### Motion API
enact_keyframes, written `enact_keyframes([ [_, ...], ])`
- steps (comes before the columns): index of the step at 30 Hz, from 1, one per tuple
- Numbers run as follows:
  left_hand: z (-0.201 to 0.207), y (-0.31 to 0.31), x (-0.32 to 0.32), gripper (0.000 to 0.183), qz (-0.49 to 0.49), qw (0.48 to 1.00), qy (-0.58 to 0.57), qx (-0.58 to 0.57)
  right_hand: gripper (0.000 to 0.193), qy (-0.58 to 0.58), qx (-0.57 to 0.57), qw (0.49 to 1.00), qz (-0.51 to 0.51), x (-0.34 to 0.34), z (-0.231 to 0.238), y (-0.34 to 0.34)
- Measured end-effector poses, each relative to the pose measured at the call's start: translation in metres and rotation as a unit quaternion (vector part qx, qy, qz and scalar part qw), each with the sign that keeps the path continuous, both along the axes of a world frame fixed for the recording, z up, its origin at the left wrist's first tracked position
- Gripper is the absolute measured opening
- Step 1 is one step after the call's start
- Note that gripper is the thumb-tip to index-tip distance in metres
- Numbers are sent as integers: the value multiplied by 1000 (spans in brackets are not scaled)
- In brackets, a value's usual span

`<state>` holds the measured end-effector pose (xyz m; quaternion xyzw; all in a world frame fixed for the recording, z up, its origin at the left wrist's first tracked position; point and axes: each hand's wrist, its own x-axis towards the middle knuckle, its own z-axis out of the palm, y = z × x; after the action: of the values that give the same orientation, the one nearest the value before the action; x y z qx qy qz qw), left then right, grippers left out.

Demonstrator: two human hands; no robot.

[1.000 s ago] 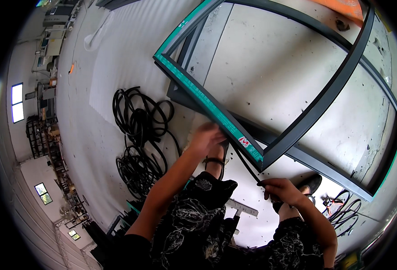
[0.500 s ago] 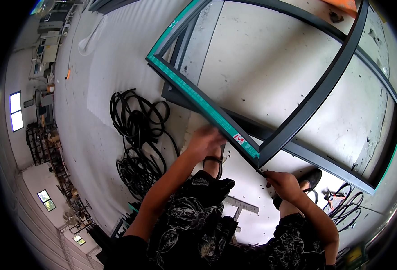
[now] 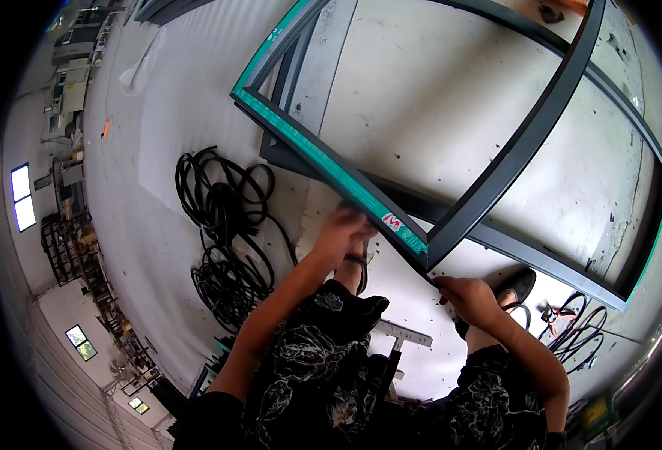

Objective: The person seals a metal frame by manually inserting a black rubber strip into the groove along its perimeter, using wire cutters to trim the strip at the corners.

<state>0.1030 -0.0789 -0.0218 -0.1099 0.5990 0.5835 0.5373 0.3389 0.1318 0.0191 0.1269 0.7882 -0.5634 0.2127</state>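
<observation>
A dark grey window frame (image 3: 507,166) slants across the view, green film with a red-and-white label along its near-left side. At its near corner, my right hand (image 3: 472,301) pinches the end of a thin black rubber strip (image 3: 431,280), which runs up against the frame's outer edge. Partway along that same edge, my left hand (image 3: 342,236) has its fingers curled together and slightly blurred against the frame's underside. Whatever lies between those fingertips is hidden.
Loose coils of black rubber strip (image 3: 226,210) lie on the white floor at left. A second grey frame (image 3: 549,259) lies beneath the first. Between my legs stands a metal piece with a flat top (image 3: 404,332). Pliers (image 3: 552,319) and more black strip (image 3: 582,337) lie right of my foot.
The frame and both hands appear slightly further left and up in the picture. My left hand is less blurred, its fingers still at the edge. My right hand keeps its pinch at the corner.
</observation>
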Motion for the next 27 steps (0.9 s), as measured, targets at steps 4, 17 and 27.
enact_keyframes([
  [4,5,14,10,23,-14,999,-47,12,23,3,18,1000,1,2,5,4],
  [17,5,16,14,18,-46,996,-79,9,22,27,3,999,-21,5,-3,-1],
  [27,4,22,27,17,-77,991,-101,-41,22,19,-5,999,-31,2,4,0],
])
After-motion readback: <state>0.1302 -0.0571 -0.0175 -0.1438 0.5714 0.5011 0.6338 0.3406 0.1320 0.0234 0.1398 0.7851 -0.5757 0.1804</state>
